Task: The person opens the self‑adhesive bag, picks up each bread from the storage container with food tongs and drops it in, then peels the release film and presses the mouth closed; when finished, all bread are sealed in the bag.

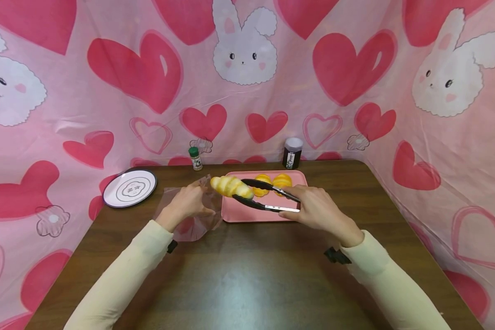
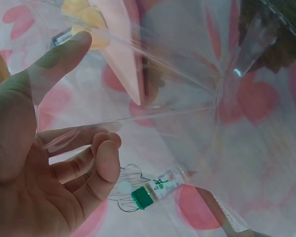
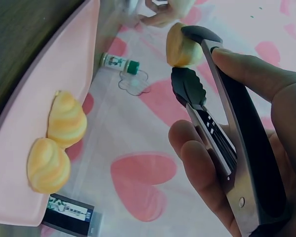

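My right hand (image 1: 318, 207) grips black-and-silver tongs (image 3: 232, 128), with the thumb along one arm and fingers around the other. Between the black tong tips is a pale yellow bread roll (image 1: 231, 188), long and ridged, held in the air over the left end of the pink tray (image 1: 247, 216). My left hand (image 1: 185, 204) holds a clear plastic bag (image 2: 187, 106), its film spread across the thumb and curled fingers. The roll's far end is beside the left fingers; the head view does not show whether it is inside the bag's mouth.
Two more bread rolls (image 3: 67, 120) lie on the tray. Behind it stand a green-capped seasoning bottle (image 1: 195, 159) and a dark jar with a pale lid (image 1: 292, 153). A white plate with a dark rim (image 1: 115, 190) sits at the table's back left. A patterned cloth (image 1: 239, 98) hangs behind.
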